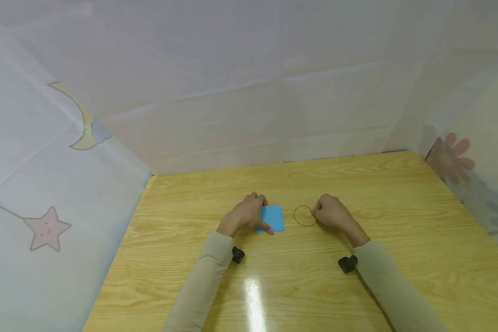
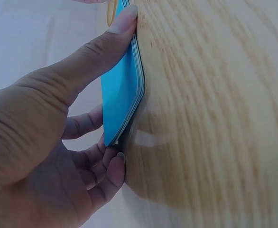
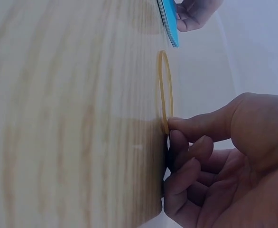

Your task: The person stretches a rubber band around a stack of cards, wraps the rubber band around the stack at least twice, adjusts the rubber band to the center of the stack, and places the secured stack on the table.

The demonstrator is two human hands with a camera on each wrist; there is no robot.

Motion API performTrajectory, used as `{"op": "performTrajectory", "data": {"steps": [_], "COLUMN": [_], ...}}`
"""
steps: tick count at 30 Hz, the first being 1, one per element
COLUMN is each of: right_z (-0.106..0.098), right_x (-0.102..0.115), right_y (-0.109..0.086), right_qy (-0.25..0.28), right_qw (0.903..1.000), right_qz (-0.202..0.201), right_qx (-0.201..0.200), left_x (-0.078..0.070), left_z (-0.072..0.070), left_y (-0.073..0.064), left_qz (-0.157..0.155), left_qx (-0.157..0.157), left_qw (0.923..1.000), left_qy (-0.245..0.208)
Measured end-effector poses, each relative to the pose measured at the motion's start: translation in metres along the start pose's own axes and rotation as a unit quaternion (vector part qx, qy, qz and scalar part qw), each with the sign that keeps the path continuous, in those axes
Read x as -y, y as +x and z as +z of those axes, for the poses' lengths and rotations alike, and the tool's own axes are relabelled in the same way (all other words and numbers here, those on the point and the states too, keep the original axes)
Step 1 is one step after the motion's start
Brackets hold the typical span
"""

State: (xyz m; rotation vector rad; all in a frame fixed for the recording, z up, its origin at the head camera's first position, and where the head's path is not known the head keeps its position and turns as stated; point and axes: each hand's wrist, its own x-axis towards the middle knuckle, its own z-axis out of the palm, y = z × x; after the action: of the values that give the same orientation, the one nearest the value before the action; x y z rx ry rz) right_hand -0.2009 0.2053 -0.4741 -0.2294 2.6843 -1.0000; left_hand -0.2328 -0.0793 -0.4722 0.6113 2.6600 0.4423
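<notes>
A thin stack of blue cards point(image 1: 272, 217) with rounded corners is in my left hand point(image 1: 247, 213). In the left wrist view the thumb point(image 2: 94, 54) lies along one edge of the stack and the other fingers bend round the opposite side, close over the wood. My right hand point(image 1: 333, 212) pinches a thin yellowish rubber band point(image 3: 163, 88) between thumb and forefinger. The band forms a round loop just right of the cards, apart from them. The right hand's other fingers are curled.
Both hands work on a wood-grain table point(image 1: 182, 272). A pale cloth wall point(image 1: 232, 115) rises behind its far edge, with printed moon, star and flower shapes at the sides. Small black wrist cameras point(image 1: 348, 264) sit at both cuffs.
</notes>
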Motion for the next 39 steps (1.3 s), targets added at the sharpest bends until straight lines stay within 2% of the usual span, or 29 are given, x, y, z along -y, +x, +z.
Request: {"op": "performTrajectory", "data": {"steps": [15, 27, 39], "right_z": [0.0, 0.002, 0.001], "right_x": [0.003, -0.001, -0.001], "right_y": [-0.002, 0.001, 0.001], "right_qy": [-0.001, -0.001, -0.003], "right_qw": [1.0, 1.0, 1.0], "right_qz": [-0.005, -0.005, 0.003], "right_qx": [-0.002, 0.0, 0.003], "left_x": [0.004, 0.007, 0.013], "left_z": [0.005, 0.005, 0.006], "left_y": [0.0, -0.002, -0.006], "left_qz": [0.025, 0.022, 0.036], "left_qx": [-0.005, -0.004, -0.009], "left_qw": [0.9986, 0.9959, 0.985], "left_qy": [-0.046, -0.088, -0.168]}}
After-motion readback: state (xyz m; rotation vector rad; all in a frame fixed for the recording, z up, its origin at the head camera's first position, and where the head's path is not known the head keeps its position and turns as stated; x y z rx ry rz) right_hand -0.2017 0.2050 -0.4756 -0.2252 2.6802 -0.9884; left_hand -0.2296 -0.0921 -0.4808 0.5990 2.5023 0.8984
